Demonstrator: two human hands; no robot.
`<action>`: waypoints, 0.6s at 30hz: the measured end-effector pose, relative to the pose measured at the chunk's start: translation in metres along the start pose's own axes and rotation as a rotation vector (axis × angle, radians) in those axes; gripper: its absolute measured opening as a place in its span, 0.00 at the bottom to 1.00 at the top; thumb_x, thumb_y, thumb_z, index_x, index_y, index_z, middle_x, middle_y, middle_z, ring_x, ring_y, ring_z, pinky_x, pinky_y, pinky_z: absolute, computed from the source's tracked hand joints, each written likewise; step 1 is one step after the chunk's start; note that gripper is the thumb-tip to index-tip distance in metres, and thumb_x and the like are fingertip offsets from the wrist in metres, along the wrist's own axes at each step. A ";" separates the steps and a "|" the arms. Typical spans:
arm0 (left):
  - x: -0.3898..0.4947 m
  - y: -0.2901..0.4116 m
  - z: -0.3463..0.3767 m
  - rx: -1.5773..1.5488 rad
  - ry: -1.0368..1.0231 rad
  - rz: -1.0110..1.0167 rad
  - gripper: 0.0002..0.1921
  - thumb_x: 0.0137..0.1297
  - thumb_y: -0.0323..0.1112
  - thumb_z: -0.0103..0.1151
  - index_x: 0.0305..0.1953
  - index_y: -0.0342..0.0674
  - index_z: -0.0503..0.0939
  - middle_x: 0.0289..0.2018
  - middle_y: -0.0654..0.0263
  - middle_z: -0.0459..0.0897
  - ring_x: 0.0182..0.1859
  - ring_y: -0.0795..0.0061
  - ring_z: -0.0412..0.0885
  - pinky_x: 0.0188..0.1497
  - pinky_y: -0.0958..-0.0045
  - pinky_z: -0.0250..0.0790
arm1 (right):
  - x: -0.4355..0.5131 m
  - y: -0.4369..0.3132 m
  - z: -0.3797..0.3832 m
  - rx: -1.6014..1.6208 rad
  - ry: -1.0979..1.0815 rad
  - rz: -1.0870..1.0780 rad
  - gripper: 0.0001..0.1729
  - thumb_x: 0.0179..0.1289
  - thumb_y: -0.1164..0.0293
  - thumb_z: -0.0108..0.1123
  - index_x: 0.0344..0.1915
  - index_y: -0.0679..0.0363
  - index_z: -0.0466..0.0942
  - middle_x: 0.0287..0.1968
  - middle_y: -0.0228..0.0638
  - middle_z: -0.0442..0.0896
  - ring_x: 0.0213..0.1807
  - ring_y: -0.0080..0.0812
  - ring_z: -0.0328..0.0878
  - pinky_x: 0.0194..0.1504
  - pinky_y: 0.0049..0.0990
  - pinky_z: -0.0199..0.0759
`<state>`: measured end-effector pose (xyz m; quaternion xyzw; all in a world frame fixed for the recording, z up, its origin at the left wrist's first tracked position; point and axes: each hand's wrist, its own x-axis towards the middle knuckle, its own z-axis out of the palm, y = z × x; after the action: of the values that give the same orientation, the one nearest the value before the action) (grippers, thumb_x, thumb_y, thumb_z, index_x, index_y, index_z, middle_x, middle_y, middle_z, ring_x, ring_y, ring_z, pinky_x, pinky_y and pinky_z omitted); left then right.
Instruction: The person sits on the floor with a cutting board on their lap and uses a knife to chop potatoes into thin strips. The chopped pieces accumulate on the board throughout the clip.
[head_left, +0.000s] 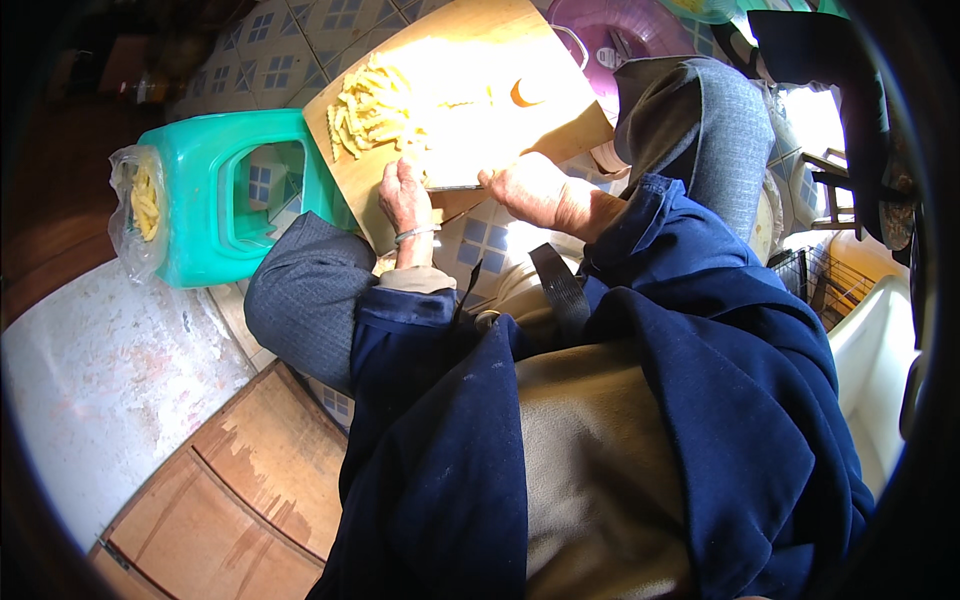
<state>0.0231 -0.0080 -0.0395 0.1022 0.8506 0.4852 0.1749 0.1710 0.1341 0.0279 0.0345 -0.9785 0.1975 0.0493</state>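
Observation:
Before me is a wooden cutting board (346, 184), much of it washed out by bright sunlight. A pile of pale yellow crinkle-cut strips (375, 109), apparently potato, lies on its left part. My right hand (525, 191) grips one end of a knife (456, 188), whose thin dark edge shows near the board's front edge. At the other end of that edge rests my left hand (405, 196), fingers curled down on the board. Glare hides whatever is under its fingertips. An orange-brown crescent (527, 93) shows within the glare; what it is I cannot tell.
On the left stands a green plastic stool (195, 195), with a clear plastic bag (145, 214) of yellow strips at its far side. A purple basin (637, 26) sits beyond the board on the right. My knees flank the board. A wooden cabinet (240, 465) is at lower left.

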 end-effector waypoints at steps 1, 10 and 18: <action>-0.001 0.001 0.000 0.007 -0.002 -0.012 0.19 0.62 0.46 0.46 0.29 0.34 0.76 0.20 0.61 0.78 0.24 0.68 0.74 0.29 0.67 0.65 | 0.000 0.000 0.000 -0.015 -0.015 0.005 0.10 0.45 0.77 0.50 0.32 0.66 0.69 0.20 0.42 0.76 0.25 0.42 0.78 0.25 0.33 0.72; 0.003 -0.004 0.004 -0.061 0.014 -0.024 0.18 0.61 0.44 0.46 0.27 0.34 0.76 0.18 0.63 0.77 0.23 0.70 0.73 0.28 0.68 0.65 | 0.003 0.003 0.004 -0.039 -0.030 -0.001 0.10 0.46 0.76 0.50 0.33 0.66 0.70 0.21 0.42 0.77 0.27 0.42 0.78 0.27 0.33 0.73; 0.006 -0.012 0.004 -0.054 0.019 0.008 0.17 0.61 0.43 0.46 0.26 0.34 0.75 0.17 0.62 0.75 0.21 0.70 0.72 0.26 0.67 0.63 | 0.003 -0.002 -0.002 -0.054 -0.087 0.012 0.10 0.45 0.77 0.51 0.32 0.66 0.69 0.21 0.43 0.77 0.27 0.41 0.78 0.27 0.32 0.72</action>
<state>0.0192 -0.0087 -0.0535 0.0961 0.8383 0.5098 0.1677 0.1681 0.1326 0.0309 0.0360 -0.9848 0.1697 0.0064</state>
